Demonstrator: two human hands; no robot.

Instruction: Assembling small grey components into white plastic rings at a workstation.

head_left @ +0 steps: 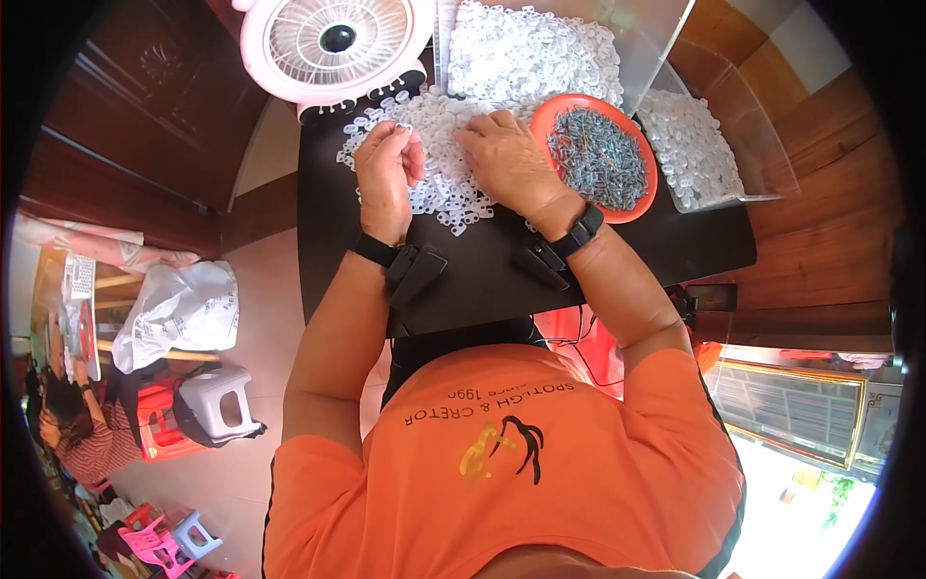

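Note:
A heap of small white plastic pieces with holes (450, 198) spreads over the dark table (463, 265). At the heap's left side my left hand (386, 183) is raised, its thumb and forefinger pinching one small white plastic piece (404, 127). My right hand (513, 159) rests palm down on the heap with bent fingers. Its fingertips are hidden, so what they grip cannot be made out. Just right of that hand, an orange bowl (650, 183) holds many thin grey metal pieces like nails or screws. Both wrists wear black straps with dark devices.
A pink fan (256, 48) stands at the back left. Behind the heap is a clear bin (666, 43) full of white pieces, with another clear bin (767, 154) at right. Left on the floor are a white bag (188, 304), stools (214, 400) and another person (96, 439).

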